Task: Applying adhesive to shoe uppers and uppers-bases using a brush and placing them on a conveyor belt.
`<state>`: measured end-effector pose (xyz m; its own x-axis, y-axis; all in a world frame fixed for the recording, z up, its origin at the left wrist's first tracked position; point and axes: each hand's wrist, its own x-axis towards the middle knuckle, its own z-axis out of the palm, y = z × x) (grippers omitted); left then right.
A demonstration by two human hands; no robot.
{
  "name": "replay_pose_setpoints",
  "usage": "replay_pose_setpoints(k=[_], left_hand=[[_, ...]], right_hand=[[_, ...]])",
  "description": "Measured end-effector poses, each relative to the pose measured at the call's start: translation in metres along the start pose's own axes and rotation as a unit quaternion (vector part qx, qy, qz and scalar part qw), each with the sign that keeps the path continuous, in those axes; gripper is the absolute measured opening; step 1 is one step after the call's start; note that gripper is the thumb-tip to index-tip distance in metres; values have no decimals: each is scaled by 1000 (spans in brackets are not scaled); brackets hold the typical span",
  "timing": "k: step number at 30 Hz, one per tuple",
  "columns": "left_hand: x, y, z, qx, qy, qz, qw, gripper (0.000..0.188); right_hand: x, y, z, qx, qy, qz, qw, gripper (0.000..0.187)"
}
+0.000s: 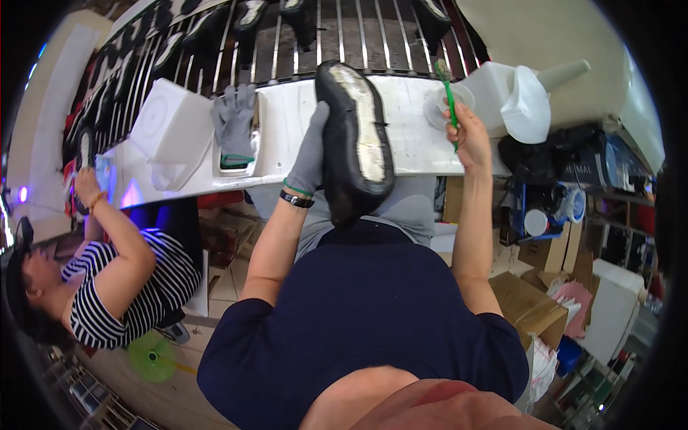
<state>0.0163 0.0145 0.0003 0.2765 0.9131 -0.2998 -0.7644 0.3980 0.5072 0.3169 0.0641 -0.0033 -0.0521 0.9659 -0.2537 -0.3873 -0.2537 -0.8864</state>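
A black shoe upper (pixel 338 143) stands upside down in front of me, its pale underside strip facing up. My left hand (pixel 309 154), in a grey glove with a green cuff, is closed around its left side. In my bare right hand (pixel 471 136) I grip a green-handled brush (pixel 451 100), like a toothbrush, bristle end away from me. The brush is over or beside a small round translucent bowl (pixel 432 111) on the white bench (pixel 283 107). Whether the bristles touch anything, I cannot tell. The shoe and the brush are apart.
Beyond the bench, a rack of metal bars (pixel 358 36) carries several black shoe uppers. Grey gloves (pixel 233 118) lie in a white tray left of the shoe, beside a white container (pixel 168 125). A white jug (pixel 527 104) is at right. A co-worker (pixel 136 279) sits at left.
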Motion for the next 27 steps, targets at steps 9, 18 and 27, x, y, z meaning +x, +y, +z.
replay_pose_setpoints(k=[9, 18, 27], left_hand=[[-20, 26, 26, 111, 37, 40, 992, 50], [-36, 39, 33, 254, 33, 118, 960, 53], [-45, 40, 40, 409, 10, 187, 893, 56]], right_hand=[[-27, -85, 95, -347, -285, -168, 878, 17], [-29, -84, 124, -416, -261, -259, 832, 18], [-5, -88, 140, -386, -241, -277, 846, 16]])
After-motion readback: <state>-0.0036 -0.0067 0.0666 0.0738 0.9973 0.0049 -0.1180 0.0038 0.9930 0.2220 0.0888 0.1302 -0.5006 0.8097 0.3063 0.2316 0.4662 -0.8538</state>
